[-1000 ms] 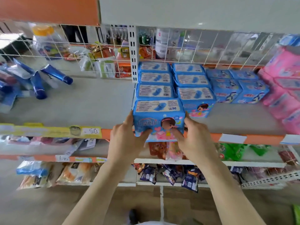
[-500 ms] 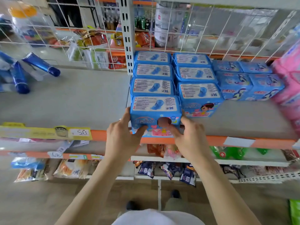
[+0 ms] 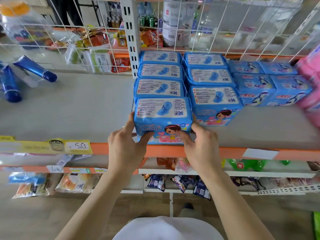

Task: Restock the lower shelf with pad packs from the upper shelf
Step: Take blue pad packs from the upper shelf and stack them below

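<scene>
Leftmost, blue tubes (image 3: 34,68) lie on the grey shelf (image 3: 78,110), above a yellow price label (image 3: 78,146) on its orange lip. Next, the left hand (image 3: 126,148) grips the left end of the pad pack (image 3: 163,118), thumb on the printed front and fingers (image 3: 130,121) curled round the side. The pack sits at the shelf's front edge, foremost in a file of like packs running back to the wire grid (image 3: 216,32). The right hand (image 3: 201,146) grips the opposite end in mirror fashion. The pack's long axis runs left to right, spanning the gap between the two hands; it lies straight ahead of both, neither hand nearer. Any move, judged from this hold, is a two-handed carry along the line toward or away from the body. Right of it stand a second file of packs (image 3: 214,103), then darker blue packs (image 3: 270,89), then pink packs (image 3: 310,80).

Hidden: the pack's underside, so contact with the shelf cannot be told; the fingertips behind both ends; any shelf above, out of frame. The pink packs are blurred and cut off. Whether this level is source or destination cannot be told.
</scene>
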A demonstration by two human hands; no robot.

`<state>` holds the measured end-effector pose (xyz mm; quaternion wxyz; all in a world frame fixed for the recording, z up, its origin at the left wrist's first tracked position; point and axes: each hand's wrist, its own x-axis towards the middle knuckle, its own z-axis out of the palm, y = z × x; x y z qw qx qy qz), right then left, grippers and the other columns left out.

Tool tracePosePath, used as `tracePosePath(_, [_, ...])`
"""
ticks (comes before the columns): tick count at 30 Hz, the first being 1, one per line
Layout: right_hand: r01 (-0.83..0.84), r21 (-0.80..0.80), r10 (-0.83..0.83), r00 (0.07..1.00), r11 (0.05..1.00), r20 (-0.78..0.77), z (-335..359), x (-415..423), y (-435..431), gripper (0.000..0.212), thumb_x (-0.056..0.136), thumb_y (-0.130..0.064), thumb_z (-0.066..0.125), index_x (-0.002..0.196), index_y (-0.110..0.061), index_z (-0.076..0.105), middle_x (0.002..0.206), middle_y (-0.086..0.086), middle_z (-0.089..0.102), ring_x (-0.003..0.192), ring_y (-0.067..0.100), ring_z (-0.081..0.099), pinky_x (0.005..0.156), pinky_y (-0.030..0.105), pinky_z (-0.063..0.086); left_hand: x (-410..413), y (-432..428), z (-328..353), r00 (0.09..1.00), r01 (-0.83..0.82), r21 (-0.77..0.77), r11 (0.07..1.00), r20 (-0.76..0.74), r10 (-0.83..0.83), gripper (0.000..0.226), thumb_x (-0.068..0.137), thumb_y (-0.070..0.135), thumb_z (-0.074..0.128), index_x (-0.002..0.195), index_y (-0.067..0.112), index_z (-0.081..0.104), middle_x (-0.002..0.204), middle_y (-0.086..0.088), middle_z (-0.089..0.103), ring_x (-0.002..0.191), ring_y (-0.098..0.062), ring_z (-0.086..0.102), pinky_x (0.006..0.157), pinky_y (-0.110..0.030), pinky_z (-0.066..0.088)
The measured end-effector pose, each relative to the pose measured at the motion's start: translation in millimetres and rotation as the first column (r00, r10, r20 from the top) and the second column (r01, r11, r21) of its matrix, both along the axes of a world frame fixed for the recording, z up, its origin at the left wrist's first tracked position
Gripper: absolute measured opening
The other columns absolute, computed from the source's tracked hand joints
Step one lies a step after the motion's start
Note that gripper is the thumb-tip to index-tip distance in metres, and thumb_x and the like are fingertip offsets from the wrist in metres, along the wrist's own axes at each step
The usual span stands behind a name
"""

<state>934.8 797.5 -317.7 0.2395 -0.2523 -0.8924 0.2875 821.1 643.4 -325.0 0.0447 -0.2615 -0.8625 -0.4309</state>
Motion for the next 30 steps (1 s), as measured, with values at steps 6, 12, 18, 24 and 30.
tracePosePath(6, [0.010,-0.012,-0.010,1.000,1.000,0.000,-5,-1,-1,0.048,0.085,-0.032,0.075,0.120,0.000,0.066,0.114,0.008,0.074,0.090,0.023,0.071,0.072,0.013,0.040,0,-1,-5,1.000,0.002,0.017,1.000,0.002,-0.002,0.074,0.081,0.034,0.081,0.145,0.014,0.050,0.108,0.000,0.076,0.087,-0.021,0.075,0.079,-0.048,0.062])
tracePosePath(12, [0.016,-0.001,-0.016,1.000,1.000,0.012,-9,0,-3,0.047,0.086,-0.031,0.075,0.122,-0.001,0.066,0.115,0.007,0.074,0.088,0.022,0.071,0.072,0.016,0.045,2,-1,-9,1.000,0.012,0.026,1.000,-0.010,-0.012,0.075,0.081,0.034,0.078,0.146,0.011,0.050,0.110,-0.002,0.076,0.086,-0.022,0.074,0.077,-0.048,0.062])
tracePosePath(18, [0.022,-0.006,-0.022,1.000,1.000,0.001,-9,-1,0,0.048,0.085,-0.030,0.076,0.121,-0.001,0.067,0.116,0.007,0.074,0.090,0.020,0.070,0.073,0.009,0.038,1,1,-9,1.000,-0.008,0.025,1.000,0.030,0.007,0.073,0.080,0.035,0.080,0.145,0.016,0.051,0.104,0.000,0.077,0.087,-0.022,0.074,0.083,-0.048,0.061])
tracePosePath(24, [0.034,-0.007,-0.034,0.999,0.999,0.011,-10,-2,1,0.047,0.084,-0.031,0.077,0.118,0.000,0.068,0.115,0.007,0.074,0.084,0.020,0.070,0.070,0.003,0.034,-1,1,-12,1.000,-0.012,0.018,1.000,0.004,0.011,0.074,0.080,0.035,0.080,0.144,0.013,0.051,0.105,-0.001,0.077,0.085,-0.022,0.074,0.078,-0.047,0.062])
tracePosePath(30, [0.025,-0.040,-0.027,0.998,0.999,-0.051,-18,-2,-2,0.054,0.084,-0.030,0.076,0.129,-0.003,0.064,0.124,0.002,0.070,0.099,0.013,0.071,0.082,0.016,0.052,-4,1,-14,0.998,0.008,-0.004,1.000,0.068,-0.008,0.076,0.082,0.030,0.082,0.147,0.019,0.046,0.111,0.003,0.075,0.092,-0.021,0.073,0.084,-0.049,0.061])
